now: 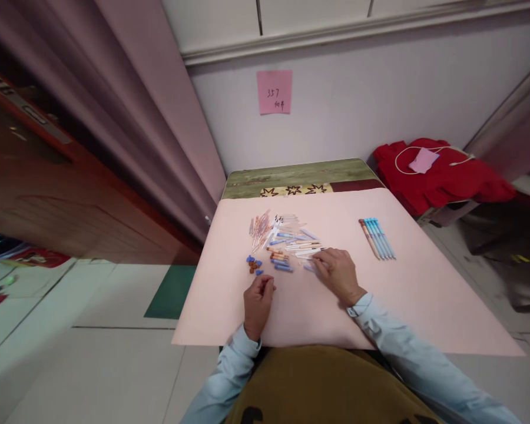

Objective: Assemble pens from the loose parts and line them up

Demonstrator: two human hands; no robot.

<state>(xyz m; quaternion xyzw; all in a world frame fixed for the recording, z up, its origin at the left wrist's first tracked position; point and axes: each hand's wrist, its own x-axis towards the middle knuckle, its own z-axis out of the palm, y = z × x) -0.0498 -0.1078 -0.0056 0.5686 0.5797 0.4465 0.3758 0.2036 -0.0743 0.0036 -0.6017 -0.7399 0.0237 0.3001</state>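
My left hand (pixel 259 299) is just above the paper with thumb and fingertips pinched together; whatever they hold, if anything, is too small to make out. Just beyond it lie small blue and brown caps (pixel 253 265). Short blue and brown pen pieces (pixel 281 259) are lined up between my hands. At the right edge of a pile of slim pen parts (pixel 287 232), my right hand (pixel 339 274) reaches down, fingers drawn together by the white pieces; what is in its grip is hidden. Over to the right, several assembled pens (pixel 377 238), light blue and one brown, lie side by side.
Pink paper (pixel 406 306) covers most of the table, whose green patterned top (pixel 300 174) shows at the back. A red cloth (pixel 446 182) with a white cable stands at the right. A pink note (pixel 274 92) sticks to the wall; a curtain (pixel 159 100) hangs left.
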